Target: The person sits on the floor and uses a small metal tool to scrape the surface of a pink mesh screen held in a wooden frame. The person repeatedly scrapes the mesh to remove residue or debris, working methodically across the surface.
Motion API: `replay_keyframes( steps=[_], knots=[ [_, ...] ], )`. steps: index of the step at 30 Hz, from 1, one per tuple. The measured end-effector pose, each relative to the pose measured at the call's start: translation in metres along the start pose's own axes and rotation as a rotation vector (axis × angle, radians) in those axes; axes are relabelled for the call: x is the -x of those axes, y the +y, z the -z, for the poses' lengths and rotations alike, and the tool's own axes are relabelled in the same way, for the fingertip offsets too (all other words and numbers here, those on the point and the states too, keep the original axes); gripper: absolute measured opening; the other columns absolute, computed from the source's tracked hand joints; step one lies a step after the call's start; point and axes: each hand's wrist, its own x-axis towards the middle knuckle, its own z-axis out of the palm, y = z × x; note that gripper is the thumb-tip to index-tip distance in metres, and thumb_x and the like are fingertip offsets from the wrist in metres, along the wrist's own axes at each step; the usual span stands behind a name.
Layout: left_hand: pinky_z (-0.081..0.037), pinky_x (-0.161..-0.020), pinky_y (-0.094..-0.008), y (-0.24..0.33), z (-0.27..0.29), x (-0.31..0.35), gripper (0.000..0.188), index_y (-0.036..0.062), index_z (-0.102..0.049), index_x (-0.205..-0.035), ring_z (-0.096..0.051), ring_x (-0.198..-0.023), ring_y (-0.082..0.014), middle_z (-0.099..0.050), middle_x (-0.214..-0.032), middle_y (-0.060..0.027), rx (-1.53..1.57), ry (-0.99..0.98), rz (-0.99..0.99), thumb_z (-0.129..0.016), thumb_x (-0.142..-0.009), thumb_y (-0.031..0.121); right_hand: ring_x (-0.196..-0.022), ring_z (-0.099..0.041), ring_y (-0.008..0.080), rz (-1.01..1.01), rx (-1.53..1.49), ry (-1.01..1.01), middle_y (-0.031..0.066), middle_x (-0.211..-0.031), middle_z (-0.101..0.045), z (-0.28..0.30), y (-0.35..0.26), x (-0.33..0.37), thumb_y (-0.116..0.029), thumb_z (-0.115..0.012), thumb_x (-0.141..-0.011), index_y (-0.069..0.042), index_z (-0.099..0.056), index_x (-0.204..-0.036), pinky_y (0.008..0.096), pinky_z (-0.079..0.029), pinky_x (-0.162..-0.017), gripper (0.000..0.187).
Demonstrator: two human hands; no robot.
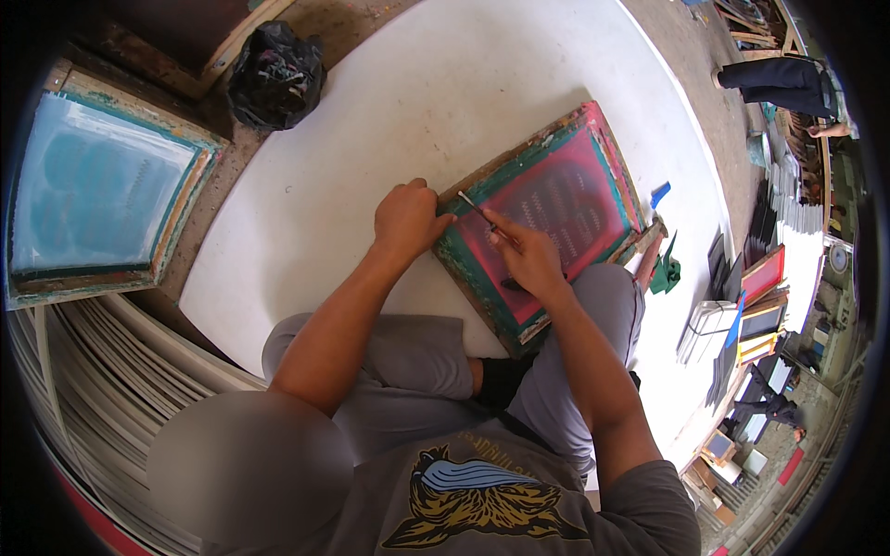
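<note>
A screen printing frame with a pink and green mesh lies tilted in front of my crossed legs, its near corner by my knee. My left hand grips the wooden edge at its left corner, thumb over the rim. In my right hand is a slim dark stick with a pale tip, pinched between the fingers. Its tip points at the mesh border near my left hand; whether it touches I cannot tell. The right palm hides part of the mesh.
On the left stands another screen frame with blue mesh. A black plastic bag sits by the white board's far left edge. Right of my frame lie a blue piece and green cloth. A person stands at the far right.
</note>
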Motion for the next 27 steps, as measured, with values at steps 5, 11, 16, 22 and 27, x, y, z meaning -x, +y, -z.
replay_keyframes(
  steps=[5,11,16,22,27],
  knots=[
    [-0.058,-0.083,-0.0493,-0.002,-0.002,-0.001,0.037,0.0046,-0.083,-0.096,-0.072,-0.098,-0.0355,-0.070,-0.100,-0.0143,-0.011,0.000,-0.002,-0.087,-0.083,0.039,-0.091,-0.076,0.0291,0.041,-0.017,-0.026,0.0123,-0.102,-0.079,-0.001,0.012,-0.004,-0.029,-0.065,-0.105,-0.032,-0.067,-0.147,0.0410,-0.058,-0.084,0.042],
    [-0.057,-0.081,-0.0495,-0.003,-0.002,0.000,0.036,0.0047,-0.083,-0.095,-0.071,-0.096,-0.0358,-0.070,-0.098,-0.0145,-0.004,0.023,-0.008,-0.087,-0.083,0.038,-0.077,-0.058,0.0066,-0.346,-0.429,-0.433,-0.0041,-0.080,-0.060,0.031,-0.008,-0.027,-0.027,-0.059,-0.112,-0.025,-0.060,-0.155,0.0269,-0.051,-0.072,0.044],
    [-0.057,-0.081,-0.0495,0.000,-0.001,-0.002,0.036,0.0045,-0.083,-0.094,-0.072,-0.095,-0.0358,-0.070,-0.097,-0.0144,-0.006,0.011,-0.006,-0.088,-0.082,0.038,-0.082,-0.072,0.0260,0.124,0.072,-0.201,0.0104,-0.089,-0.071,0.024,0.012,-0.030,-0.028,-0.063,-0.107,-0.036,-0.058,-0.155,0.0428,-0.060,-0.075,0.049],
    [-0.057,-0.081,-0.0495,-0.002,-0.002,-0.001,0.037,0.0041,-0.083,-0.094,-0.072,-0.095,-0.0359,-0.070,-0.097,-0.0145,0.008,0.014,-0.003,-0.088,-0.082,0.038,-0.073,-0.071,0.0352,0.240,0.602,-0.084,0.0136,-0.088,-0.070,0.018,-0.007,-0.017,-0.025,-0.066,-0.098,-0.043,-0.059,-0.152,0.0479,-0.058,-0.064,0.058],
    [-0.057,-0.082,-0.0496,-0.001,0.000,-0.001,0.037,0.0040,-0.083,-0.094,-0.072,-0.095,-0.0357,-0.070,-0.097,-0.0140,0.004,0.004,-0.006,-0.088,-0.082,0.038,-0.066,-0.067,0.0280,0.397,0.862,0.114,0.0077,-0.081,-0.063,0.002,0.006,-0.006,-0.020,-0.066,-0.093,-0.046,-0.054,-0.156,0.0428,-0.055,-0.057,0.069]
  ],
)
